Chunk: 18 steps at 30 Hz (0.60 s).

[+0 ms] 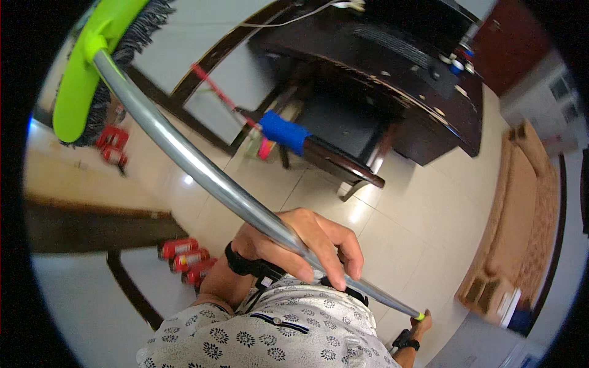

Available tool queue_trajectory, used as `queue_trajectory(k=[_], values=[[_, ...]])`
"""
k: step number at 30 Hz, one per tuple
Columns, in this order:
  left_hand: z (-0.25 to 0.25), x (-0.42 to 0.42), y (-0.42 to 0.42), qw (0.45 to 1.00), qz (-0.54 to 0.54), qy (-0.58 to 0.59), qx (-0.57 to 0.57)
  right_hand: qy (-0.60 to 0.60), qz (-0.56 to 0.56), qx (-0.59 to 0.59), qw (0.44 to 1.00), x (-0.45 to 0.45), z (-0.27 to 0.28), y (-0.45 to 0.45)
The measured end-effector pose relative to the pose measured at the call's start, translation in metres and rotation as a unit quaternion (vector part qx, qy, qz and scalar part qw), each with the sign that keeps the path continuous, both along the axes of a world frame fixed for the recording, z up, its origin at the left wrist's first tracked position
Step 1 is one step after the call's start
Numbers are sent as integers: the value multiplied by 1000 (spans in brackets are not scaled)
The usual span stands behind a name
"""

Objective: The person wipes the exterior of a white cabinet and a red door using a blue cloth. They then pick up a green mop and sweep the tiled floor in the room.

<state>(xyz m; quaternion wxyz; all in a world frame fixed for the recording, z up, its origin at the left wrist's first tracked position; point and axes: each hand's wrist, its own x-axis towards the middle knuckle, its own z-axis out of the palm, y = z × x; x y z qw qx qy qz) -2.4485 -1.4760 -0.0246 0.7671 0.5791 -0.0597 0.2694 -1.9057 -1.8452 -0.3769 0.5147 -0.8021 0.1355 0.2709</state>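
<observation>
A long metal mop pole (198, 170) slants across the view from upper left to lower right. Its lime green mop head (76, 92), fringed with grey strands, is raised at the upper left. My left hand (303, 248) holds the pole at mid-length in front of my patterned shirt, with fingers curled around it. At the lower right, my right hand (424, 321) grips the pole near its green end cap. Dark bands circle both wrists.
A dark wooden desk (428, 110) with a keyboard stands ahead, and a chair (340, 158) with blue wrapping is beside it. Red fire extinguishers (188, 260) stand at left. A brown wooden sofa (511, 221) is on the right. The floor (391, 239) is tiled.
</observation>
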Motion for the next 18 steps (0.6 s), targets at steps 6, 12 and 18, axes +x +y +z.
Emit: queue_trajectory(k=[6, 12, 18], values=[[-47, -1, -80, 974, 177, 84, -112, -158, 138, -36, 977, 164, 9, 59], [-206, -17, -104, 799, 360, -102, -470, -194, 436, -57, 877, 145, 73, 133], [-368, -40, -117, 460, 548, -56, -697, -175, 662, -119, 719, 35, 158, 162]])
